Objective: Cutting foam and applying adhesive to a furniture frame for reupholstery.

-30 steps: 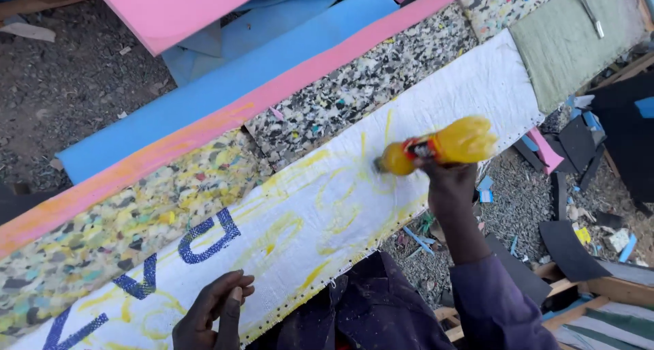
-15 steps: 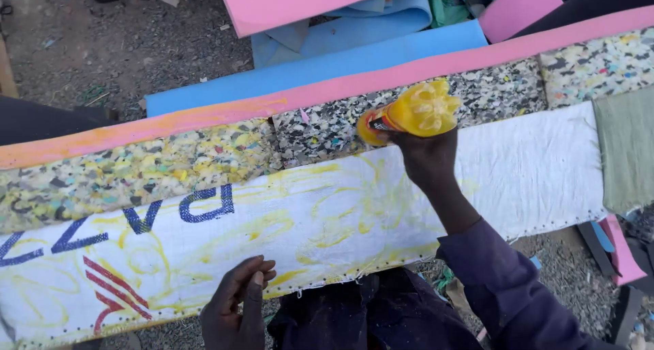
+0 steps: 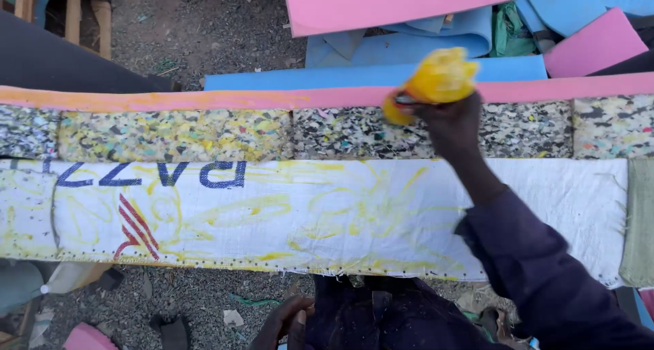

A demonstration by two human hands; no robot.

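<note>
Right hand (image 3: 453, 122) wraps tight around a squishy yellow bottle (image 3: 436, 81), held over speckled chip-foam slab (image 3: 327, 132). Left hand (image 3: 283, 323) (grip unclear) hangs below the glue-streaked woven white sack (image 3: 327, 217).

Pink foam sheets (image 3: 381, 2) and blue foam sheets (image 3: 381, 57) lay at the top of the frame on grey gravel (image 3: 204, 29); a wooden frame (image 3: 71, 16) stood upper left.

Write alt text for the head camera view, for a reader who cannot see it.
Seen from above, a person's right hand holds a yellow squeeze bottle over a band of speckled recycled foam, beside a white woven sheet streaked with yellow squiggles. The left hand hangs low by the dark clothing; pink and blue foam sheets lie beyond.
</note>
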